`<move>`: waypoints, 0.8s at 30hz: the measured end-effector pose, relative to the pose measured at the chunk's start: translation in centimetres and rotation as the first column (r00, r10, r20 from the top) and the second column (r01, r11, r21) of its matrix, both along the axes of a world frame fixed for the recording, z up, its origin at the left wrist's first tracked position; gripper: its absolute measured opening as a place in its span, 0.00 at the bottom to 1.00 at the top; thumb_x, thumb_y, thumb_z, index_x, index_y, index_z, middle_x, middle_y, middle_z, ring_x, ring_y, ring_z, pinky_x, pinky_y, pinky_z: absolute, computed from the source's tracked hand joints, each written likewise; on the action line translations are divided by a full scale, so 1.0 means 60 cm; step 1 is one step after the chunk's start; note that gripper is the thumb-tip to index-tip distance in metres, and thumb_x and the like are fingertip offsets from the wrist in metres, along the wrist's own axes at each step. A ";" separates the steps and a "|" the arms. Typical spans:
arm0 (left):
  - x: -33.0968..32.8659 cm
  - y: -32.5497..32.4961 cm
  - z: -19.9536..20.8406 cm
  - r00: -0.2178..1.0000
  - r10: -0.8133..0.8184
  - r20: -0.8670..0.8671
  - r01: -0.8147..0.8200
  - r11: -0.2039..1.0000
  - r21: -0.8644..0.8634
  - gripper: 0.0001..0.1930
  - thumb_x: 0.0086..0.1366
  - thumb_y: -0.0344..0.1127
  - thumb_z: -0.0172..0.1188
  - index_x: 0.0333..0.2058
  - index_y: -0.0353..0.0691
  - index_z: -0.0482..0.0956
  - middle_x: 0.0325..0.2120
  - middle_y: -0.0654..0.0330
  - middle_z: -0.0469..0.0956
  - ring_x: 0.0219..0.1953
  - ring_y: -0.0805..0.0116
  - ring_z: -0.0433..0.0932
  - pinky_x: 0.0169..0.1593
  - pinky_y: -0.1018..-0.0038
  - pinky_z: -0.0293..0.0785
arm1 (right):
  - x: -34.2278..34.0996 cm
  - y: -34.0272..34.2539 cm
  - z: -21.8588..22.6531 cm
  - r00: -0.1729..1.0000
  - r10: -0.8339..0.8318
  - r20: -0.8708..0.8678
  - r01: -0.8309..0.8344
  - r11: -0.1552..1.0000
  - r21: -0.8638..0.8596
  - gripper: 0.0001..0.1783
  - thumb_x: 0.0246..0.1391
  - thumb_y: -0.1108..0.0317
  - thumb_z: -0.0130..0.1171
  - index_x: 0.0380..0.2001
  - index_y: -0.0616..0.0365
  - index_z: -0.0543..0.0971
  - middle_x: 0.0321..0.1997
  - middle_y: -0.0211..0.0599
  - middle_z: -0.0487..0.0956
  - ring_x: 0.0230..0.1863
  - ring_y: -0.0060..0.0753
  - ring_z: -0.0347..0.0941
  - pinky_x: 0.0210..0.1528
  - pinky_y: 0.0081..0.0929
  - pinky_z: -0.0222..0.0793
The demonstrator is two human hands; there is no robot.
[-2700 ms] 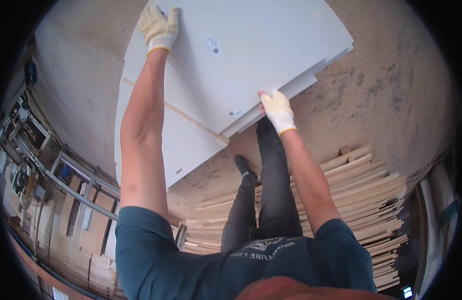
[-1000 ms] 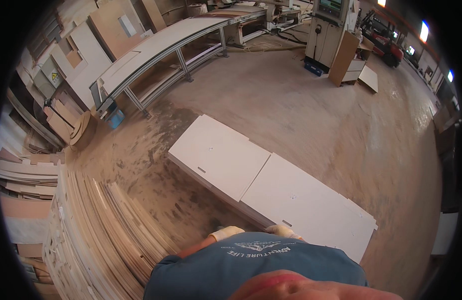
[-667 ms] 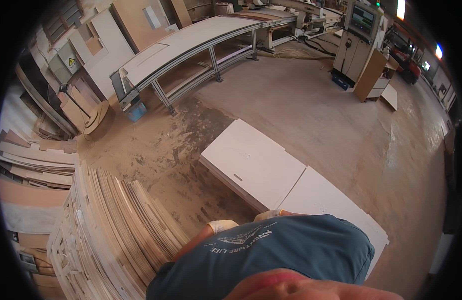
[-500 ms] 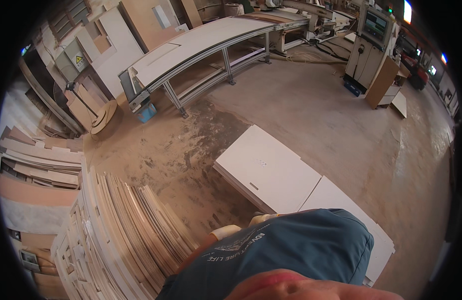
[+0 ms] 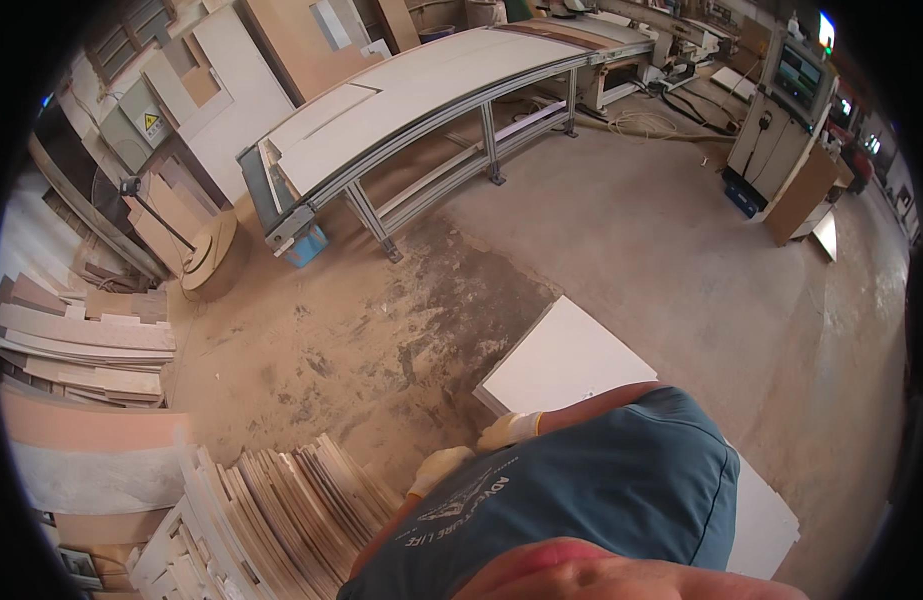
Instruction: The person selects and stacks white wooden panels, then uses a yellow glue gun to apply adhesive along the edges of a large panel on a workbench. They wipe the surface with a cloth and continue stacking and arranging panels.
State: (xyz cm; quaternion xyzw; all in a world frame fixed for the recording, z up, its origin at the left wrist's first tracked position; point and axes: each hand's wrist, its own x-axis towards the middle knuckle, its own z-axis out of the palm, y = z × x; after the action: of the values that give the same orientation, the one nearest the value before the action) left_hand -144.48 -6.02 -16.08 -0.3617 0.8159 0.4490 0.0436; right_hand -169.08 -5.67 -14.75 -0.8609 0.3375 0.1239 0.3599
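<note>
Both my hands wear pale work gloves with yellowish cuffs and sit close together in front of the blue-grey shirt. My left hand (image 5: pixel 442 469) is rounded, near the leaning stack of boards (image 5: pixel 286 505); its fingers are mostly hidden. To its upper right, my right hand (image 5: pixel 508 431) points toward the left, beside the near left corner of a low pile of white panels (image 5: pixel 571 352). Its fingertips are too unclear to read. Nothing can be made out in either glove. My shirt and right forearm cover part of the panel pile.
A long conveyor table (image 5: pixel 401 85) carries white panels across the back, with a blue bin (image 5: pixel 306 246) under its near end. A control cabinet (image 5: pixel 776 130) with a screen stands at the right. Board offcuts (image 5: pixel 91 345) are piled at the left; dust covers the floor (image 5: pixel 311 350).
My view has shifted, and the white panel pile now appears lower and farther right. Both gloves show more fully, and my right forearm has come into sight across the pile.
</note>
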 end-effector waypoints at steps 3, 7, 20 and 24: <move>-0.032 -0.114 -0.006 0.977 -0.136 -0.161 0.158 0.978 0.133 0.16 0.71 0.45 0.55 0.48 0.41 0.82 0.42 0.47 0.85 0.48 0.46 0.82 0.52 0.59 0.76 | -0.063 -0.062 0.039 0.978 -0.102 -0.184 0.128 0.983 0.135 0.23 0.66 0.53 0.56 0.55 0.55 0.82 0.52 0.55 0.84 0.53 0.57 0.83 0.52 0.51 0.79; -0.040 -0.276 -0.058 0.921 -0.132 -0.367 0.288 0.864 0.412 0.17 0.71 0.43 0.57 0.49 0.38 0.82 0.37 0.56 0.85 0.41 0.60 0.82 0.48 0.64 0.77 | -0.126 -0.112 0.068 0.904 -0.304 -0.300 0.390 0.874 0.290 0.24 0.66 0.52 0.56 0.57 0.55 0.82 0.54 0.52 0.84 0.55 0.54 0.82 0.54 0.49 0.77; 0.175 -0.872 -0.026 0.972 -0.235 -0.021 0.218 0.858 0.465 0.18 0.68 0.45 0.65 0.46 0.36 0.85 0.37 0.58 0.86 0.40 0.71 0.82 0.45 0.73 0.77 | -0.016 -0.512 0.091 0.700 -0.569 -0.431 0.713 0.532 0.457 0.28 0.68 0.47 0.56 0.61 0.54 0.81 0.60 0.43 0.82 0.61 0.45 0.79 0.61 0.42 0.72; 0.237 -0.995 -0.008 0.974 0.201 -0.103 -0.029 0.565 0.825 0.21 0.72 0.46 0.61 0.55 0.37 0.81 0.45 0.61 0.83 0.46 0.73 0.79 0.48 0.75 0.75 | -0.019 -0.630 0.068 0.694 -0.574 -0.435 0.717 0.491 0.495 0.29 0.68 0.46 0.56 0.62 0.54 0.80 0.62 0.41 0.82 0.63 0.42 0.78 0.63 0.40 0.70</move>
State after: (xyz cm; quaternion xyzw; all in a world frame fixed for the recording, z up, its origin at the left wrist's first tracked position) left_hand -130.26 -65.69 -16.54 -0.3094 0.4906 0.8084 0.1003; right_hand -170.21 -43.45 -10.69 -0.4767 0.6103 0.1752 0.6080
